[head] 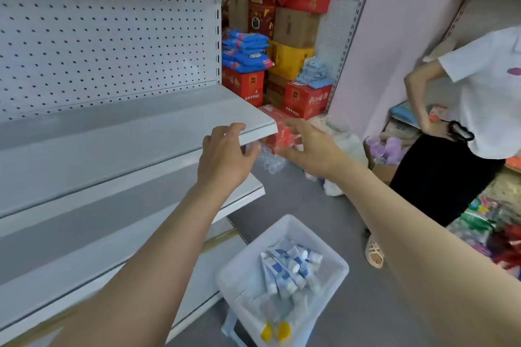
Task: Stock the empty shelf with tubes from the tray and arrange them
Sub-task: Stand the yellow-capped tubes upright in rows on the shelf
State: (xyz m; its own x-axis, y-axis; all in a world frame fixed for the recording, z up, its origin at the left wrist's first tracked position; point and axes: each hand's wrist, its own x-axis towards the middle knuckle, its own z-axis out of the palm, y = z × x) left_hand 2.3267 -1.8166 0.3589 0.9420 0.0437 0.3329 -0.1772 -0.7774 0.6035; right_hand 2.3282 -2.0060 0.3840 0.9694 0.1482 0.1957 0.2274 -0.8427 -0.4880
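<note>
Your left hand (225, 156), right hand (308, 149): fingers apart, empty | shelf (135, 132) bare | risk: tubes (287, 267) laid loosely may roll off.

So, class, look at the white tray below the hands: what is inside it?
Inside the tray is a loose heap of blue-and-white tubes, with two yellow items at its near end. Whatever lies beneath the heap is covered, so the number of tubes cannot be told.

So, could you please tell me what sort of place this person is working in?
Most likely a small shop or its stockroom: white perforated-back retail shelving, stacked cartons of goods beyond it, and a plastic tray of tubes for stocking.
</note>
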